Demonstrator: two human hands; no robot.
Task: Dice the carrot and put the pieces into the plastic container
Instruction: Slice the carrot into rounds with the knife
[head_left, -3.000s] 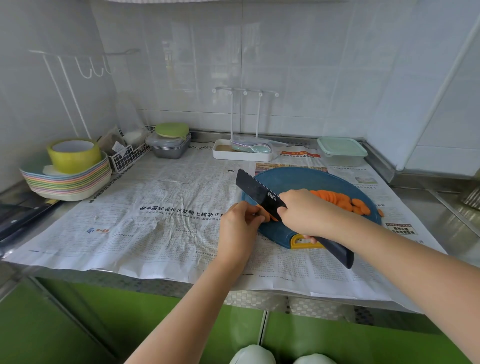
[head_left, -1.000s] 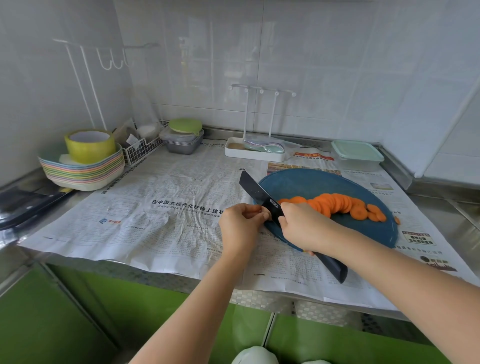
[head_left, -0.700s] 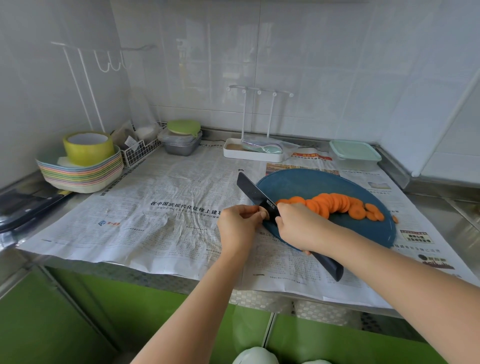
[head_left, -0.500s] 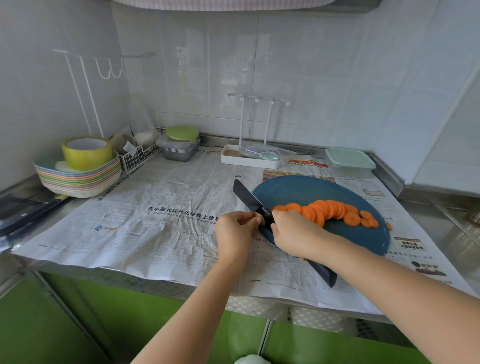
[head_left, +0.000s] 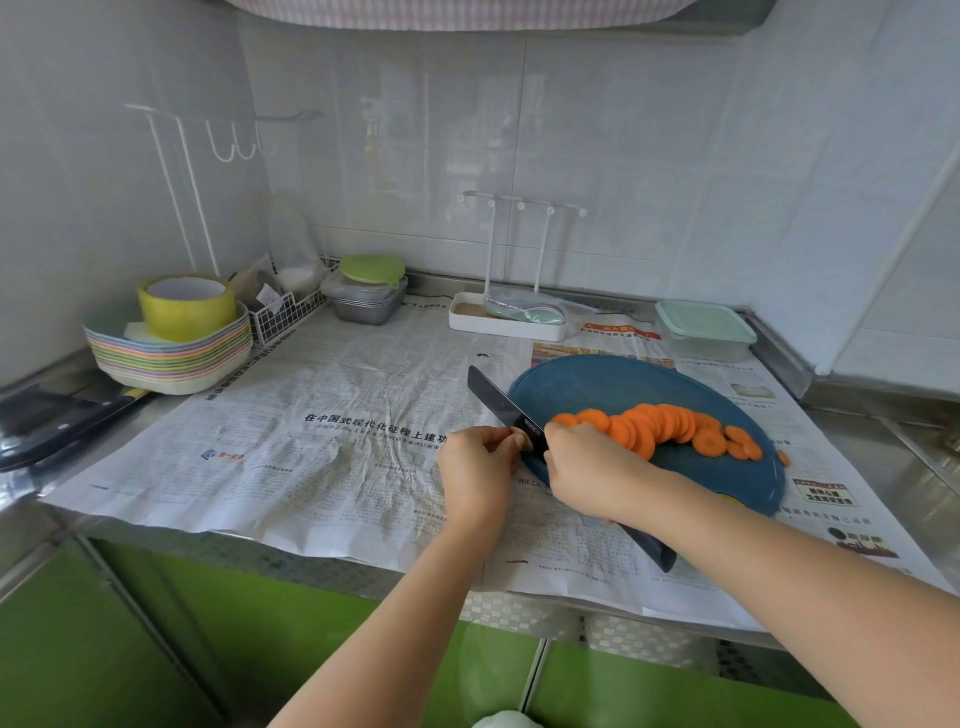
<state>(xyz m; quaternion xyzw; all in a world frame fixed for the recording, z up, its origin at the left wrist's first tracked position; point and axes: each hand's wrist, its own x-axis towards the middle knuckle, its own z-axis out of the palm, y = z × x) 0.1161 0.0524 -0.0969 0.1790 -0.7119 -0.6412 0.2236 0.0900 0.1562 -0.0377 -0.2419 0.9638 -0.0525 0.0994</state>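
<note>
Right hand is gripping the black knife where handle meets blade, fingers wrapped fully round it. The handle's butt is sticking out below the wrist. The blade is standing edge-down at the left edge of the blue cutting board.

Left hand is sitting just left of the blade, fingers curled, tips touching the blade's face. Whatever they are pinching is hidden, so I cannot tell whether a carrot stub is there.

Carrot slices are lying as an overlapping row of rounds across the board, from beside the right knuckles toward the right rim, with a few loose rounds at that end.

Plastic container is standing behind the board at the back right, mint lid on, well apart from the slices. Nothing orange is showing through its wall.

Judgement: slicing into rounds is looking nearly complete, at most a stub remaining. Dicing proper is not yet begun, since every visible piece is a whole disc. Left to do: stacking the rounds, cutting them into strips and then cubes, taking the lid off, and transferring the pieces. I am putting progress at under half.
</note>
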